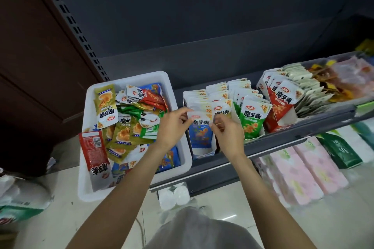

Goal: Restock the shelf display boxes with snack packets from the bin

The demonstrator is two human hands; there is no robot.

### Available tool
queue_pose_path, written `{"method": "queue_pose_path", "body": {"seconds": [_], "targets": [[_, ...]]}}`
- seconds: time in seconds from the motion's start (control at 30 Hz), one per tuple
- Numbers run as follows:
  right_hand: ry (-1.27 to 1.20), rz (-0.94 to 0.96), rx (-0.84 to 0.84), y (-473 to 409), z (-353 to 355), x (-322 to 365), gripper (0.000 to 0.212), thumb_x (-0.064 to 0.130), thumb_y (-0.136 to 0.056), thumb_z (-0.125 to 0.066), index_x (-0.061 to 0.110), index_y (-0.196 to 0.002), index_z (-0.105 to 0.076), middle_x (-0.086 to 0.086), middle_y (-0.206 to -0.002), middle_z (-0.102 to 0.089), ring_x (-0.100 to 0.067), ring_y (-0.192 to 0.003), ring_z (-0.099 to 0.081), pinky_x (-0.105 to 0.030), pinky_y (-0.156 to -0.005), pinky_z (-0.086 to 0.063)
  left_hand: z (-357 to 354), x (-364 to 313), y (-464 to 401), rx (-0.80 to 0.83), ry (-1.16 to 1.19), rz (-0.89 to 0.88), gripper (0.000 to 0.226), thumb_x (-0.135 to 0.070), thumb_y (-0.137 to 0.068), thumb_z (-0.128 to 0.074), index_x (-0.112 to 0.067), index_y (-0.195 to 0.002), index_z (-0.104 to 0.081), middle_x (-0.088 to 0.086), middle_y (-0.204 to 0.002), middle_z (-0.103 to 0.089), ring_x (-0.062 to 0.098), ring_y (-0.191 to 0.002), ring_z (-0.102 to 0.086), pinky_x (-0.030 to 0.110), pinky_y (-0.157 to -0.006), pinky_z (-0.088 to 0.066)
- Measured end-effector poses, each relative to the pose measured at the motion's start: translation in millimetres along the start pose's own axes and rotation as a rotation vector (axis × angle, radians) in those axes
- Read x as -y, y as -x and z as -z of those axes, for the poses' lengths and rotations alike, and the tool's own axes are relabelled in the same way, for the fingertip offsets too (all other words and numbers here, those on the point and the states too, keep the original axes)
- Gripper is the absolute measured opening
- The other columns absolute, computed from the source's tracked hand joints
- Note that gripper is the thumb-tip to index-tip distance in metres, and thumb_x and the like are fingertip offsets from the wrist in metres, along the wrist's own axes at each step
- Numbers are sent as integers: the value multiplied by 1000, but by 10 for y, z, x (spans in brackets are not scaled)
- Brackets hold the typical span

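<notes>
- head view showed both hands at the centre of the frame, over the gap between the white bin (178,95) and the blue display box (202,151) on the grey shelf (303,127).
- left hand (172,127) had its grip narrowed to a pinch, thumb and fingers on the left edge of a blue snack packet (199,125).
- right hand (229,133) pinched the right side of the same packet, fingers curled; the packet stood upright at the front of the blue display box.
- the bin, at centre left, held a loose heap of olive, green, red and blue packets; a red packet (95,153) lay over its lower left rim.
- right of the hands stood a green display box (253,127) and a red display box (277,115), both with upright packets.
- pink tissue packs (303,168) lay on the floor at lower right, below the shelf.
</notes>
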State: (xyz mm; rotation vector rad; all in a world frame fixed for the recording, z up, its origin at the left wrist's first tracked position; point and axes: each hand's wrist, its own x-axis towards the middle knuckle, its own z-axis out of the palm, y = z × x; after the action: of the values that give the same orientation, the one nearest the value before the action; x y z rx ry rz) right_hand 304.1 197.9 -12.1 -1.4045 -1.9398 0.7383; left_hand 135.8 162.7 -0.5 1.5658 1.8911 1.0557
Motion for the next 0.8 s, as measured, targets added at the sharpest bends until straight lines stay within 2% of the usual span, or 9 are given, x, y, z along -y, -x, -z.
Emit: {"method": "queue_pose_path", "body": {"seconds": [0.17,0.23,0.3,0.4,0.47,0.53,0.6,0.7,0.8], "targets": [[-44,-23,-20,3,31,32,21,10,-87,-66,11,-108,-64,2,-95,-69,-6,-80,-61,-19,-76,-51,101,11,71,-265,-151,-104,19,-17,-88,-63,-19,-107,-65,-7,-99,-68,5,-84,-62,25,-70,-54],[-80,38,-65,65,71,99,20,10,-88,-64,11,-108,-63,2,-95,-67,-8,-81,-62,-20,-73,-52,198,44,159,-387,-194,-182,18,-16,-88,-62,-15,-106,-65,-6,-92,-67,6,-82,-59,20,-71,-49],[-73,169,-54,126,75,203,17,7,-88,-63,11,-105,-64,1,-93,-67,-10,-79,-62,-22,-68,-52,312,167,278,-399,-236,-228,16,-14,-87,-65,-14,-102,-66,-8,-86,-64,3,-80,-55,16,-72,-44],[38,399,60,176,-45,390,14,5,-85,-65,11,-97,-66,-2,-93,-67,-16,-80,-62,-26,-65,-51,462,515,474,-115,-418,-182,22,-23,-83,-71,-19,-104,-66,-9,-86,-66,9,-86,-55,29,-76,-50],[135,561,164,172,-199,522,14,3,-82,-65,11,-93,-68,-4,-91,-67,-20,-82,-63,-26,-63,-50,560,732,592,100,-585,-61,30,-30,-82,-70,-21,-111,-64,-4,-102,-67,17,-101,-55,34,-84,-48],[237,680,339,145,-410,638,15,2,-83,-63,10,-93,-69,-5,-90,-68,-24,-84,-63,-32,-63,-54,682,859,686,180,-722,39,35,-31,-83,-68,-25,-116,-62,-2,-114,-63,21,-113,-50,34,-92,-44],[395,715,531,90,-668,733,18,3,-87,-57,11,-99,-67,-5,-96,-67,-26,-88,-63,-37,-68,-53,797,932,766,200,-800,70,40,-37,-80,-69,-29,-119,-59,-4,-121,-61,21,-117,-48,35,-97,-41],[735,711,757,14,-1003,847,14,12,-88,-60,13,-101,-64,-6,-102,-65,-28,-94,-63,-33,-67,-44,882,970,886,329,-736,153,59,-56,-76,-67,-31,-128,-54,-5,-132,-55,20,-122,-47,35,-105,-34],[941,657,912,30,-1210,890,30,25,-87,-66,10,-111,-59,-6,-110,-63,-26,-101,-61,-31,-67,-41,883,975,967,441,-738,239,69,-68,-74,-59,-33,-133,-48,-6,-140,-47,17,-129,-41,36,-109,-30]]}}
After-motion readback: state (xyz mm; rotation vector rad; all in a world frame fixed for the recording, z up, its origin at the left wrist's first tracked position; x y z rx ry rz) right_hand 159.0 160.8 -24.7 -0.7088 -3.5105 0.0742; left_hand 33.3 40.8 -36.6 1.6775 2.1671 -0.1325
